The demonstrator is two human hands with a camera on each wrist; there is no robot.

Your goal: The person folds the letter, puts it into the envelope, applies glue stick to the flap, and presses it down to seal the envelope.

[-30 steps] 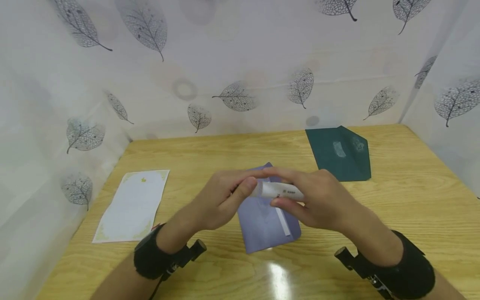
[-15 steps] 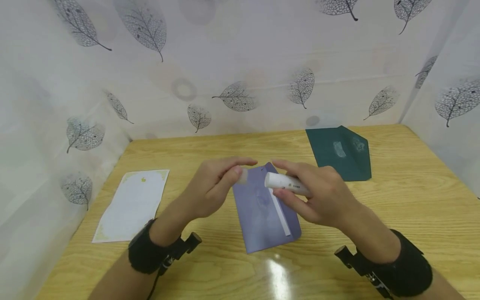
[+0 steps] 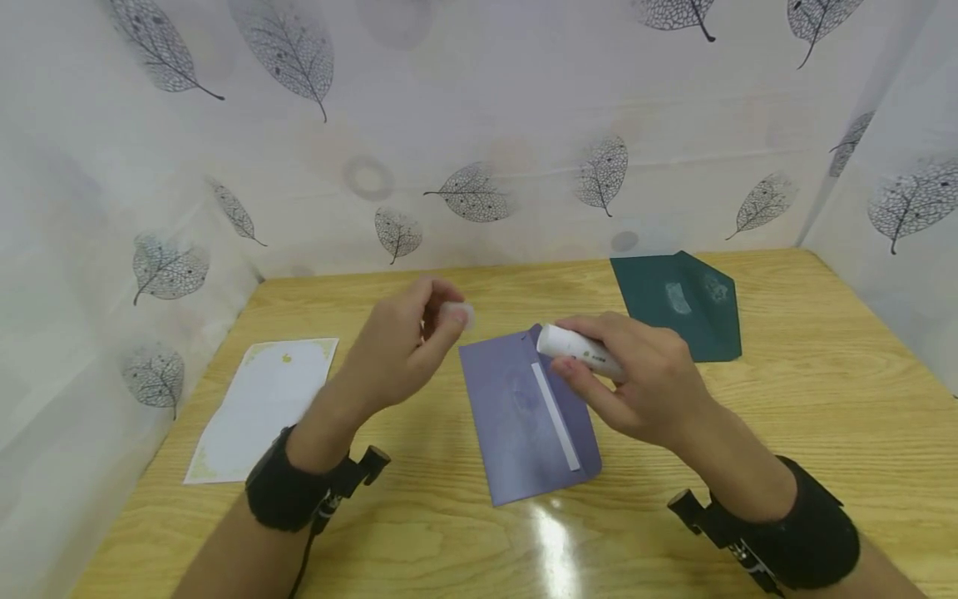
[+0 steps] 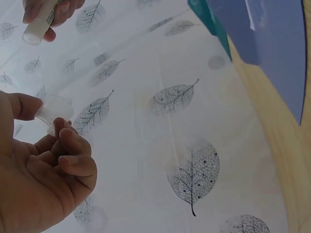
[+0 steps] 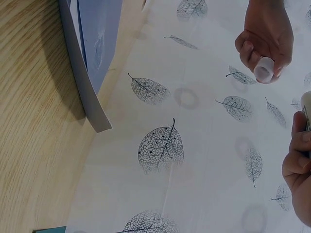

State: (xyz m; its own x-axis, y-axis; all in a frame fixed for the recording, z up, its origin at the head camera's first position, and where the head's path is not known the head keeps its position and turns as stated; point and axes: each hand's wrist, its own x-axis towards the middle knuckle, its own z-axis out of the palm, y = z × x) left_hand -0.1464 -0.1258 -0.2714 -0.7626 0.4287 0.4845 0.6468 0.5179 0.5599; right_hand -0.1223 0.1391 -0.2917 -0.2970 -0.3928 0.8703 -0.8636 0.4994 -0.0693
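Head: env (image 3: 516, 453) w/ wht strip (image 3: 555, 416)

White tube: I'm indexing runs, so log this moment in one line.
left hand: pinches cap | right hand: grips white tube, uncapped | purple envelope, green envelope, white sheet: on table

No words or numbers legible. White tube (image 3: 575, 346): short dark print (image 3: 596, 358) along its side, too small and blurred to read; left wrist view shows the print as a row of letters, also unclear. White sheet (image 3: 258, 408): small gold emblem (image 3: 287, 358) near the far edge, details indistinct.
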